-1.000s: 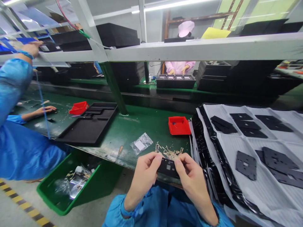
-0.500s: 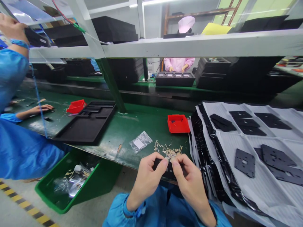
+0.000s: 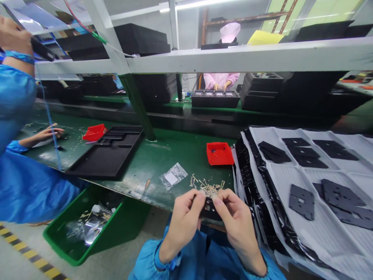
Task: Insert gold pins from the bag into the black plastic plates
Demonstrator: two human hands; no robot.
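Note:
Between my hands is a flat black plate (image 3: 210, 210) with small cutouts, held just off the bench's front edge. My left hand (image 3: 186, 214) grips its left side, thumb on top and fingers curled beneath. On the other side my right hand (image 3: 234, 221) pinches the plate, its thumb near the far edge. Much of the plate is hidden by my fingers. Just beyond it lies a pile of small beige scraps (image 3: 211, 187) on the green bench (image 3: 186, 146). A clear plastic bag (image 3: 173, 175) with a white label rests left of the pile.
At right, similar black plates (image 3: 301, 201) lie on a stacked white-lined tray (image 3: 329, 241). A red bin (image 3: 220, 153), black tray (image 3: 101, 157) and green waste bin (image 3: 72, 245) stand around. Co-workers are at left, one arm raised (image 3: 14, 85), and across the bench, in pink (image 3: 221, 79).
My left thumb has shifted slightly up and left along the plate, and more of the plate shows between my thumbs. Across the bench, the co-worker's hands have come closer together.

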